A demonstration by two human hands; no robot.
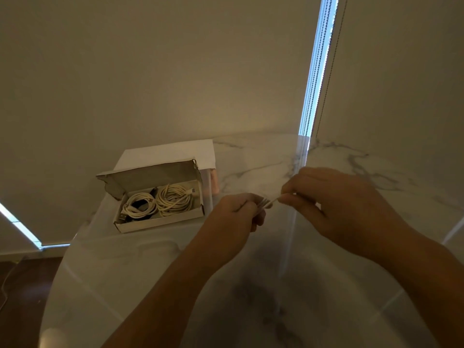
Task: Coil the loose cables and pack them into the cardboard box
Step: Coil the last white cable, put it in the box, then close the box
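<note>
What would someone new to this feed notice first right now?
The two hands at centre: the left hand and right hand pinch a short white cable between them above the marble table. Next, to the left, the open cardboard box, holding two coiled white cables side by side.

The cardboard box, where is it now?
In the head view the cardboard box sits open on the marble table, left of both hands, with coiled white cables inside.
</note>
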